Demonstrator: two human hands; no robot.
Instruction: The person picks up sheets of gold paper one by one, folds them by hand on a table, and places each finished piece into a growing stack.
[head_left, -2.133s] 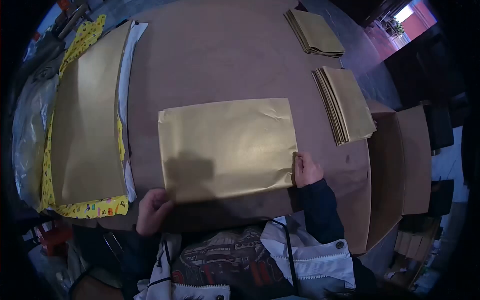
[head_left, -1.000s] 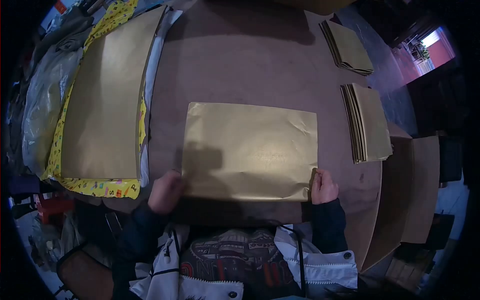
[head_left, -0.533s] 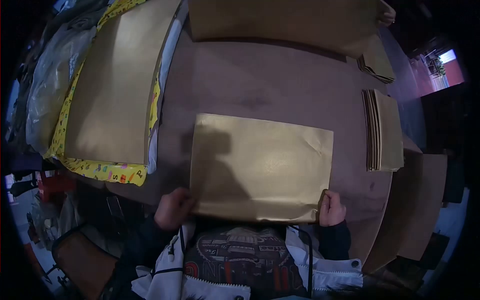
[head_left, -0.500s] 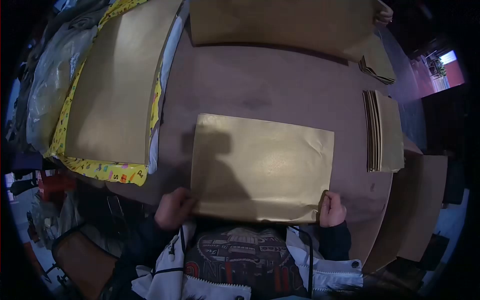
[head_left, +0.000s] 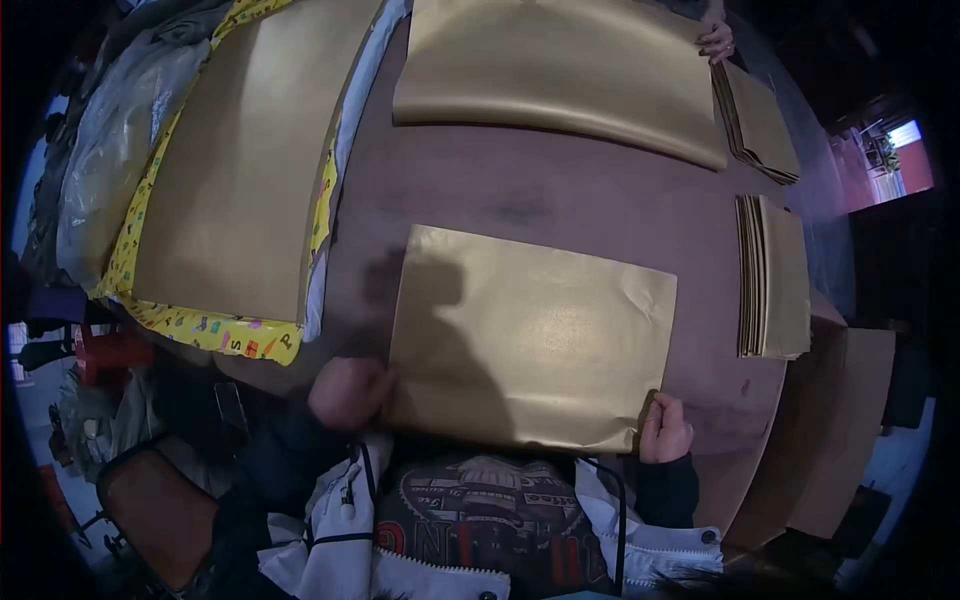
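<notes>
A folded sheet of gold wrapping paper (head_left: 560,330) lies in front of me on the table, slightly creased at its right side. My left hand (head_left: 350,393) is closed at the near left corner, its fingertips on the edge of the paper. At the near right corner, my right hand (head_left: 665,428) pinches the paper between thumb and fingers. The shadow of a head falls over the paper's left part.
Across the brown table (head_left: 470,185), another person's hand (head_left: 717,38) touches a large gold sheet (head_left: 560,75). Stacks of folded gold paper (head_left: 780,275) lie at the right, beside a cardboard box (head_left: 840,430). Large sheets (head_left: 240,170) rest on yellow printed wrapping at the left.
The large far sheet has come down and nearer, with a curved fold at its near edge. The other person's hand has shifted left. My hands keep their hold; the view has shifted slightly.
</notes>
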